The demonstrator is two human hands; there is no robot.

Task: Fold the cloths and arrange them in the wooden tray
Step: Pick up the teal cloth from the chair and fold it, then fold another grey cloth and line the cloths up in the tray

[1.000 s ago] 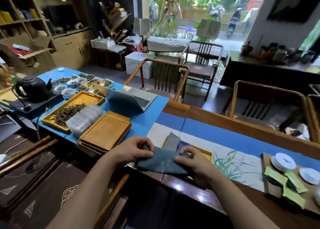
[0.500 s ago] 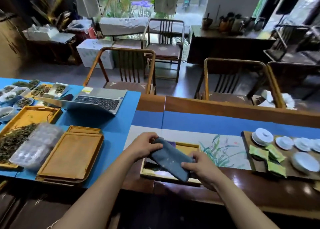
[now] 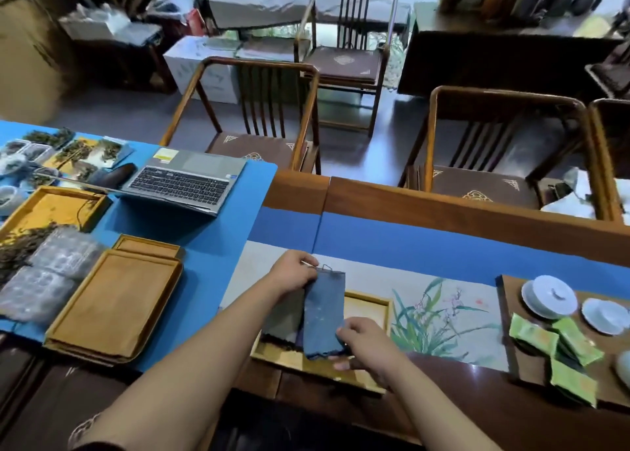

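Note:
A folded blue cloth (image 3: 322, 314) is stretched lengthwise over the light wooden tray (image 3: 370, 309) on the table runner. My left hand (image 3: 295, 273) pinches its far end, where a thin loop sticks out. My right hand (image 3: 363, 340) pinches its near, frayed end. A folded grey cloth (image 3: 283, 317) lies in the tray's left part, just left of the blue one. The tray's right part shows bare wood.
Stacked wooden trays (image 3: 112, 300) and a laptop (image 3: 185, 184) sit on the blue mat at left, with tea leaves and bagged items. Lidded white cups (image 3: 549, 295) and green packets (image 3: 552, 345) lie on a dark board at right. Chairs stand beyond the table.
The blue cloth has gone from lying slanted near the table edge to being held straight over the tray beside the grey cloth. The view has swung to the right.

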